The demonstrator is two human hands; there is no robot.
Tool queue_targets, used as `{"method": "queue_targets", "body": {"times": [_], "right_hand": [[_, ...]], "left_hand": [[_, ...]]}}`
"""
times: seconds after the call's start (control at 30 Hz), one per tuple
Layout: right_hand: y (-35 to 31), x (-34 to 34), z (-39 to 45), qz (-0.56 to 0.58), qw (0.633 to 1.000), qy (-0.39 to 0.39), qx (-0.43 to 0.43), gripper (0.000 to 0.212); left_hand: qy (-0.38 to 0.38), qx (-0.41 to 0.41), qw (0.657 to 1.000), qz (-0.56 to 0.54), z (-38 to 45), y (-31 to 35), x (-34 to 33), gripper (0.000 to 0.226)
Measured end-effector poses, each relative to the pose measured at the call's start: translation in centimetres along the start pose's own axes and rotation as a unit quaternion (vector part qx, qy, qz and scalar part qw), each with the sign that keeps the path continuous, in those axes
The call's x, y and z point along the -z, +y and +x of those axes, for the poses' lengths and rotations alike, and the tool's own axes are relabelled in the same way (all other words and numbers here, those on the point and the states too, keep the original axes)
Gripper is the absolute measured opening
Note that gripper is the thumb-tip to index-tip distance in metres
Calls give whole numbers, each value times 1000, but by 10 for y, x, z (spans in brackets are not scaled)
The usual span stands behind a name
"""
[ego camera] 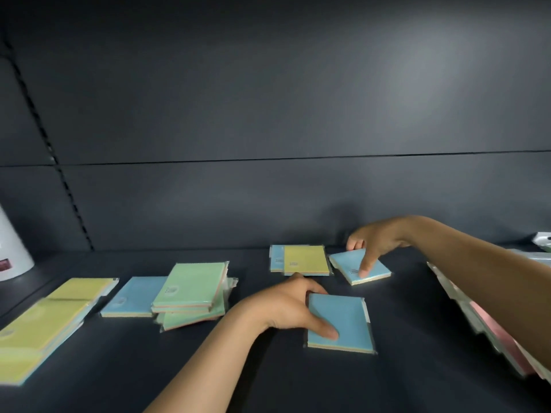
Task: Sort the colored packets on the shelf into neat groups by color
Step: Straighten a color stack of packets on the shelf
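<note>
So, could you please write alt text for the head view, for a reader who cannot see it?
Two bare hands each grip a blue packet on a dark shelf: the left hand holds the nearer one, the right hand the farther one. Green packets and yellow packets lie left.

Your left hand (293, 305) grips 1 blue packet (343, 323) on the dark shelf (268, 368); your right hand (375, 242) holds another blue packet (362, 268), tilted beside a yellow packet (305, 259).
</note>
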State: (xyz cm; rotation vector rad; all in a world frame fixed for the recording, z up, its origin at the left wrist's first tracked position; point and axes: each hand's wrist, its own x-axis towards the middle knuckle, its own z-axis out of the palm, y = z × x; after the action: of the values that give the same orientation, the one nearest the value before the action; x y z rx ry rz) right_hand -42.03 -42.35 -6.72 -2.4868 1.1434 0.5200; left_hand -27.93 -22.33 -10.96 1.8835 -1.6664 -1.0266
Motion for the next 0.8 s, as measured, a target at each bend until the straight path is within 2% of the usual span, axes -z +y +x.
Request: {"method": "queue_targets", "body": {"times": [0.07,0.13,0.3,0.4,0.5,0.63,0.8], "right_hand": [[3,0,-1,-13,1000,5,-11,61],[4,-1,-7,-15,999,21,-26,67],[5,-11,-32,12,993,110,-30,59],[8,-17,-44,82,987,138,-20,43],[11,-15,-57,165,974,152,-20,20],[-2,-2,-79,216,959,180,-10,16],[-67,7,-109,299,925,231,46,15]], "left_hand": [[5,12,1000,17,-2,2,1,66],[9,22,1000,19,-3,4,1,66],[23,9,999,-25,-7,5,0,56],[47,-9,995,-83,-10,6,1,45],[31,-29,985,-169,-11,7,5,36],[55,-41,977,-203,-30,9,21,32],[109,-50,968,-219,-91,-22,73,21]]}}
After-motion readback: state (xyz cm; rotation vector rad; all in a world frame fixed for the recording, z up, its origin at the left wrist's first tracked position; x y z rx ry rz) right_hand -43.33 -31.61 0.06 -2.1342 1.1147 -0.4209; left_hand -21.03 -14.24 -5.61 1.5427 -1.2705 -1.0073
